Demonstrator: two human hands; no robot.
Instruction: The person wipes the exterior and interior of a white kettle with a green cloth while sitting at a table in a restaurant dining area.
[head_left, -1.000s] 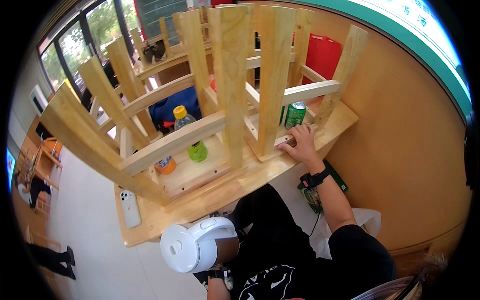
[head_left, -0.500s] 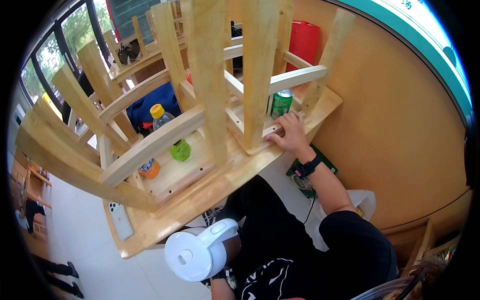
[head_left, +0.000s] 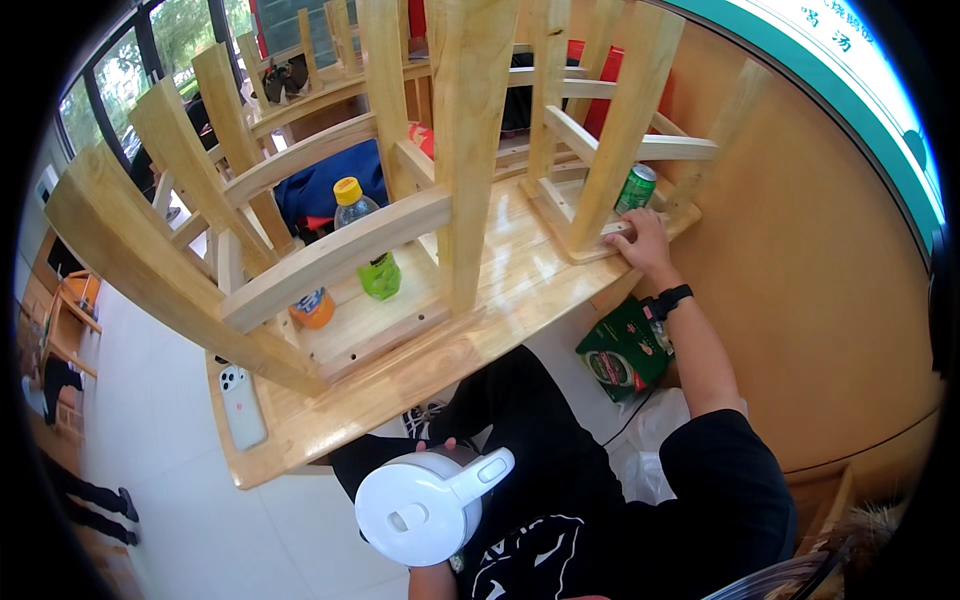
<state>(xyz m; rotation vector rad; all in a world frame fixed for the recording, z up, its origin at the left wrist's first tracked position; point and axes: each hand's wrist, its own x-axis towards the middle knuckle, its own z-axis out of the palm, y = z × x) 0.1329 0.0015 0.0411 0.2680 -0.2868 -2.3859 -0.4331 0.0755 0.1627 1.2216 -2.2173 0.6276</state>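
My right hand grips the near edge of an upturned wooden stool at the right end of the wooden table. Right behind my fingers stands a green drink can on the stool's underside. Down by my lap, a white electric kettle with its lid on is held by my left hand; only a few fingertips show past the kettle's far side. A second upturned stool stands on the left of the table. Within its legs are a yellow-capped bottle with a green label and an orange-wrapped item.
A white phone lies at the table's left corner. Below the right end are a green box and a white plastic bag. An orange-brown wall borders the right. More upturned stools and a dark blue bag stand farther back.
My right hand and the right stool with the can have slid rightward, widening the gap between the two stools. The kettle has turned slightly, bringing my left fingertips into sight.
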